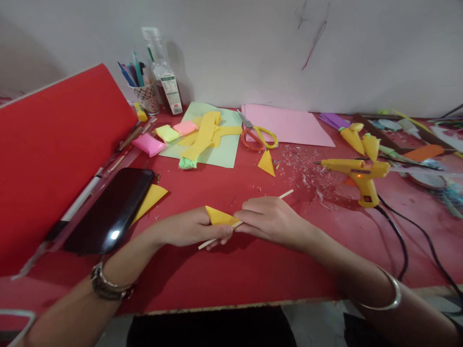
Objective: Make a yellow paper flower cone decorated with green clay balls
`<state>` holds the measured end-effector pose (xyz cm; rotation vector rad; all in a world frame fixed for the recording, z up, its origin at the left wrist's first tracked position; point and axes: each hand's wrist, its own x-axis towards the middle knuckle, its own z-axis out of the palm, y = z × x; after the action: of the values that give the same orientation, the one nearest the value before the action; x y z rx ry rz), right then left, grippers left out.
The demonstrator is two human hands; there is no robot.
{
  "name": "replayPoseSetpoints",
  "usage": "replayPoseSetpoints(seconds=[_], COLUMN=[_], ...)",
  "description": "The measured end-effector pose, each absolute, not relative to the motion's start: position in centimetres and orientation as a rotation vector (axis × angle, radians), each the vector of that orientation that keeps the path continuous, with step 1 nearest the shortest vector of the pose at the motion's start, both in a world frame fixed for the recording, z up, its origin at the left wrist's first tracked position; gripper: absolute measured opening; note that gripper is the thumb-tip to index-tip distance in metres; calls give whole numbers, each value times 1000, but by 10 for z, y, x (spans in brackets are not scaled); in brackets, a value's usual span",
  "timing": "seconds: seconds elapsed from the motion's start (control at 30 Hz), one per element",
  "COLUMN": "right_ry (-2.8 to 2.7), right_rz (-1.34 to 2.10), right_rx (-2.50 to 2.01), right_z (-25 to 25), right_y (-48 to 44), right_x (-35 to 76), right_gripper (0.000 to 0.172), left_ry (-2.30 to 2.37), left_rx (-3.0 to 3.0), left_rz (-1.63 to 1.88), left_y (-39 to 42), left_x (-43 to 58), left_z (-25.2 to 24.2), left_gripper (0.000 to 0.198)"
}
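Observation:
Near the front of the red table, my left hand (195,228) pinches a folded yellow paper triangle (220,217) together with a thin pale wooden stick (207,243). My right hand (271,217) closes over the same stick beside the paper's right corner; the stick's far end pokes out above its knuckles. Whether the right fingertips also grip the paper is hidden. Another yellow triangle (266,164) lies flat beyond my hands. A yellow paper piece (151,200) sits partly beneath the black phone (112,207) to the left.
A yellow glue gun (361,173) with a lit light and black cord lies at right. Scissors (258,137) rest by pink sheets (289,126). Yellow strips (204,137) lie on green paper (227,156). A glass bottle (166,79) and pen cup (144,99) stand behind; a red board (61,159) leans left.

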<state>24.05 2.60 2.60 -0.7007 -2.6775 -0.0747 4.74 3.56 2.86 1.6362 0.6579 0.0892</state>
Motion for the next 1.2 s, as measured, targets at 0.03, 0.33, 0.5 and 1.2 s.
replayPoseSetpoints(seconds=[0.03,0.33,0.5,1.2], right_ry=[-2671,-2624,-2625,-2782], right_rz=[-87,-167,-135,647], right_rx=[-698,-694,-734,-1057], right_z=[26,27,24,23], right_y=[26,23,25,36], right_x=[240,238,239,244], right_gripper=[48,45,45,33], left_ry=[657,670,737,952], left_rx=[1644,1690,1802,2482], left_rz=[91,71,80,101], left_y=[36,37,36,34], left_x=[47,44,45,56], left_z=[29,28,28,21], left_gripper=[33,30,33,34])
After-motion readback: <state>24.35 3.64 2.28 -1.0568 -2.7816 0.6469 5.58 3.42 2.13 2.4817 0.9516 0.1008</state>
